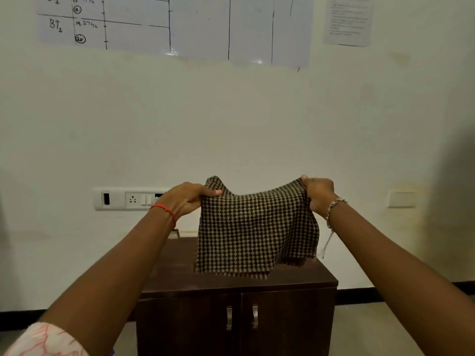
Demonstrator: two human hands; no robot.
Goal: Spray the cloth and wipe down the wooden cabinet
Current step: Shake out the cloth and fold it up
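A brown and beige checked cloth (254,227) hangs spread out in the air between my two hands, above the cabinet top. My left hand (185,199) pinches its upper left corner. My right hand (318,194) grips its upper right corner. Below stands the dark wooden cabinet (288,319), low, with two doors and two metal handles (241,317). The cloth's lower edge hangs just over the cabinet top and hides part of it. No spray bottle is in view.
A pale wall rises right behind the cabinet, with a white socket and switch strip (126,199) at the left and a blank plate (401,199) at the right. Paper charts (180,24) hang higher up. Floor lies on both sides of the cabinet.
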